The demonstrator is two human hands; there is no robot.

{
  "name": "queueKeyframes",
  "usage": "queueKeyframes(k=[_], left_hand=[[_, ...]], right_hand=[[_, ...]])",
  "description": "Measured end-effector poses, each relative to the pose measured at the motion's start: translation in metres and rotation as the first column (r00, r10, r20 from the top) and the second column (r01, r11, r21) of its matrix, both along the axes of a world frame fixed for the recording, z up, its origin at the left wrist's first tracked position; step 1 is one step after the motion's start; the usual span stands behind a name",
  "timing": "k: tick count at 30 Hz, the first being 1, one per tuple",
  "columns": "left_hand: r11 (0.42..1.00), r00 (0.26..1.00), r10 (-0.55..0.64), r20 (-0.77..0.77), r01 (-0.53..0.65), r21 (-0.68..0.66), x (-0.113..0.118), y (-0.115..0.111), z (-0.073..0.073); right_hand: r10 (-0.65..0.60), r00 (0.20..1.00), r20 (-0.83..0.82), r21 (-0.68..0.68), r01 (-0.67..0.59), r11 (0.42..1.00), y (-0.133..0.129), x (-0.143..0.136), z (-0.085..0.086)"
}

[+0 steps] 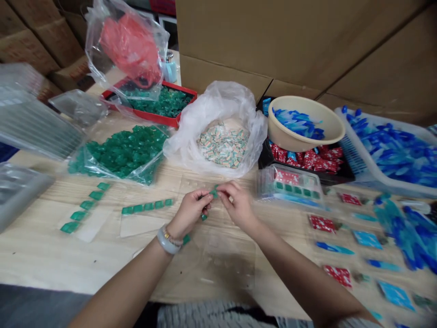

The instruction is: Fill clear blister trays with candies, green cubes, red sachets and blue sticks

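Note:
My left hand point(195, 205) and my right hand point(237, 204) meet above the middle of the table. Both pinch a small green piece point(214, 192) between thumb and fingers. Another green bit shows just under the left fingers, and one more peeks out by the left wrist. Clear plastic trays point(228, 262) lie flat beneath and in front of the hands. To the left, a row of green square pieces point(149, 206) runs along one clear tray, and a second row of green pieces point(88, 205) lies farther left.
A bag of green pieces point(124, 152), a white bag of small printed chips point(223, 143) and a red tray point(179, 119) stand behind. At right are a beige bowl point(305, 143), a basket of blue pieces point(399, 150), stacked filled packs point(292, 184) and several filled trays with red packets point(322, 223).

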State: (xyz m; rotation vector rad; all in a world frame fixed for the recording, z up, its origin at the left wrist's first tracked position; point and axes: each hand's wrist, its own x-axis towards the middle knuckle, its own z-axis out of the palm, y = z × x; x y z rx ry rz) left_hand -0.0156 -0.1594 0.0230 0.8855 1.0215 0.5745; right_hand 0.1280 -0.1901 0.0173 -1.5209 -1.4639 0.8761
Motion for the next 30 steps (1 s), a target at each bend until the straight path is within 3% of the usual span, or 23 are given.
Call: queueKeyframes(k=[2,4,8,10,12,15,18,22,27,30], left_hand=[[1.000,1.000,-0.010,-0.021,0.010,0.001,-0.003,0.000,0.003],[0.998,0.995,-0.051,-0.082,0.053,0.018,-0.006,0.002,0.007],[0.965,0.958,-0.222,-0.180,0.242,0.098,-0.012,0.010,0.013],[0.947,0.951,-0.262,-0.163,0.286,0.146,-0.013,0.011,0.015],[0.944,0.964,-0.227,-0.139,0.253,0.211,-0.012,0.011,0.016],[0.945,0.980,-0.096,-0.175,0.145,0.293,-0.010,0.008,0.012],[0.949,0.976,-0.047,-0.214,0.110,0.294,-0.006,0.005,0.007],[0.969,0.988,-0.070,-0.140,0.100,0.224,-0.003,0.002,0.004],[0.976,0.988,-0.104,-0.117,0.124,0.178,-0.002,0.001,0.004],[0.971,0.980,-0.137,-0.146,0.161,0.175,-0.003,0.002,0.004]], right_hand=[[0.133,0.949,0.285,0.091,-0.165,0.982,-0.003,0.003,0.007],[0.229,0.862,0.453,0.068,-0.290,0.955,-0.004,0.006,0.015],[0.374,0.764,0.526,-0.045,-0.414,0.909,0.001,0.011,0.032],[0.418,0.777,0.470,-0.074,-0.437,0.896,0.004,0.011,0.037],[0.420,0.828,0.372,-0.090,-0.418,0.904,0.007,0.009,0.037],[0.325,0.928,0.180,-0.106,-0.311,0.945,0.007,0.003,0.028],[0.226,0.970,0.084,-0.117,-0.216,0.969,0.005,-0.002,0.019],[0.184,0.982,0.035,-0.198,-0.174,0.965,0.004,-0.005,0.015],[-0.018,0.944,-0.329,-0.435,-0.135,0.890,0.005,-0.008,0.013],[-0.104,0.892,-0.439,-0.480,-0.134,0.867,0.005,-0.008,0.012]])
